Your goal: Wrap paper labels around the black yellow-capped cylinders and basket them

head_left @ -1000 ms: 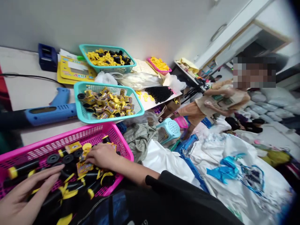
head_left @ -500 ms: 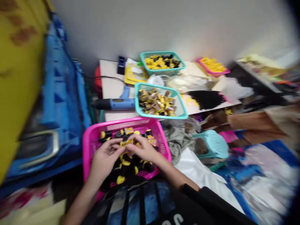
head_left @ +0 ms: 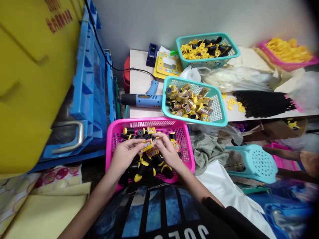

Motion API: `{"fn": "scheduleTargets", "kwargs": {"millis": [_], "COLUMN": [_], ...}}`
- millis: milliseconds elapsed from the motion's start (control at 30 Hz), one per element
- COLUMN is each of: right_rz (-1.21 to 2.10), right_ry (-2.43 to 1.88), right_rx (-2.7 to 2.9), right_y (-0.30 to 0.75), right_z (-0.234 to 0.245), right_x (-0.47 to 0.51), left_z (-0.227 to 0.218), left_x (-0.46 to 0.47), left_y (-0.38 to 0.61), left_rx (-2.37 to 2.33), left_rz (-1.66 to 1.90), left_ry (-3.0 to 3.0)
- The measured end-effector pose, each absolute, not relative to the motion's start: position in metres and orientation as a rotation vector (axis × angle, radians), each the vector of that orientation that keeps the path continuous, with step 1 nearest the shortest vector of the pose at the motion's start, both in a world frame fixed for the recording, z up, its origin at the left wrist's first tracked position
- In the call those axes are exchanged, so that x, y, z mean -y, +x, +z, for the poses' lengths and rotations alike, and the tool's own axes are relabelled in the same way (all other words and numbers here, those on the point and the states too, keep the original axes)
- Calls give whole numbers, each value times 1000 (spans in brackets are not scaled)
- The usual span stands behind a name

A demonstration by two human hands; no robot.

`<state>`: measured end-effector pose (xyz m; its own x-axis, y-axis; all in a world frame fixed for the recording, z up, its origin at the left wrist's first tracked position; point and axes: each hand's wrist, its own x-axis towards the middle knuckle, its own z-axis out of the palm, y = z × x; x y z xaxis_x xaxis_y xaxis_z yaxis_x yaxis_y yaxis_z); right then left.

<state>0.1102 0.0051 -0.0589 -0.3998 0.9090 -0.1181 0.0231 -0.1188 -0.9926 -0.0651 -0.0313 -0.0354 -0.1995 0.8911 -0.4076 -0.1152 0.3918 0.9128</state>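
A pink basket (head_left: 113,139) rests on my lap, filled with several black-and-yellow tubes (head_left: 139,169) and small yellow printed pieces. My left hand (head_left: 124,155) and my right hand (head_left: 168,152) meet over the basket. Both pinch a small yellow printed piece (head_left: 147,144) between their fingertips. Another yellow piece (head_left: 152,152) lies just under it.
A teal basket of yellow-and-black parts (head_left: 219,114) and a blue heat gun (head_left: 143,99) sit on the white table beyond. A second teal basket (head_left: 231,53) and a pink tray (head_left: 276,59) stand further back. Blue crates (head_left: 92,83) and a yellow panel (head_left: 32,76) rise at left; a teal stool (head_left: 256,162) lies at right.
The view has swung left and down, away from the other person. My left hand has come in from the basket's left side to join my right hand on the yellow piece.
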Motion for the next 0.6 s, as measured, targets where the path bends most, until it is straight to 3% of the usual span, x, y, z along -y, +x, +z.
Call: {"fn": "scheduleTargets", "kwargs": {"millis": [200,400,600], "right_rz": [1002,939,1138], "right_ry": [-1576,-1806,-1798], "right_rx": [1855,2307,2230], "right_y": [159,133,130], "right_z": [-82,-89,-92], "right_x": [-49,-76,-84], "left_z": [-39,-42,-45], "left_x": [25,21,25], "left_y": [-71,-63,-67], "left_rx": [-1744,-1726,-1728], "left_rz": [1133,1140,1143], "left_ry": [729,786,767]}}
